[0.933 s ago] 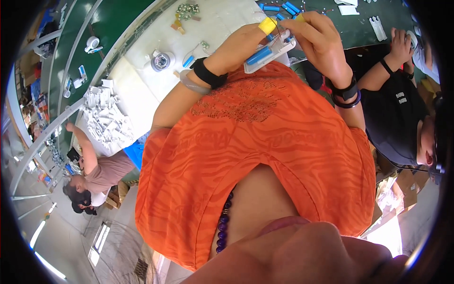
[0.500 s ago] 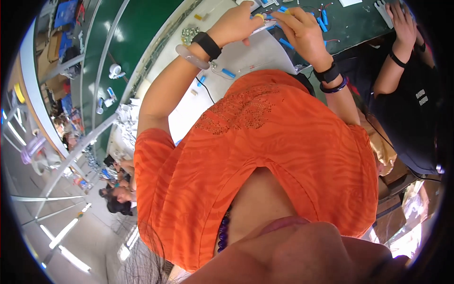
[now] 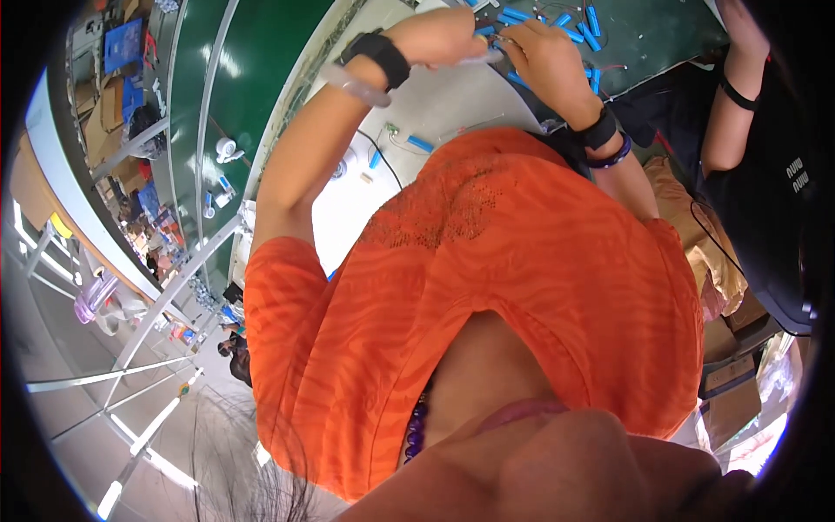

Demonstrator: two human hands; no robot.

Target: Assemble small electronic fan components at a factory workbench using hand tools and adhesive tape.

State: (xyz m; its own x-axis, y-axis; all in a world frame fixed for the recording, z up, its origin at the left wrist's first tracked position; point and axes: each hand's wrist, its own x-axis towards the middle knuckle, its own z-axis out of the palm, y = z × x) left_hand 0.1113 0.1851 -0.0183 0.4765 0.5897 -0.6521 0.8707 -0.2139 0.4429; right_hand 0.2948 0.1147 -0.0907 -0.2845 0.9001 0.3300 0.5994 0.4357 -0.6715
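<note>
Both hands meet at the top of the head view, over a pale work surface (image 3: 452, 109). My left hand (image 3: 439, 36) has its fingers curled around something largely hidden; a whitish, slim piece (image 3: 480, 60) shows below it. My right hand (image 3: 550, 68) pinches at a small part beside the left fingertips, too small to make out. Close to the right hand, several blue cylindrical cells (image 3: 589, 36) with thin wires lie on a dark green tabletop (image 3: 639, 39). Two more cells lie nearer me, one a blue cell (image 3: 420, 143) beside a black cable (image 3: 383, 157).
At the right, another person's forearm (image 3: 735, 113) reaches toward the table edge. A green surface (image 3: 252, 43) with a white round item (image 3: 228, 150) lies left, behind a metal bar (image 3: 202, 113). Cardboard boxes (image 3: 731, 383) stand at lower right.
The view has shifted slightly. My left hand has turned and its fingers are more curled; the whitish piece is less exposed. The co-worker's hand has moved toward the picture's upper edge.
</note>
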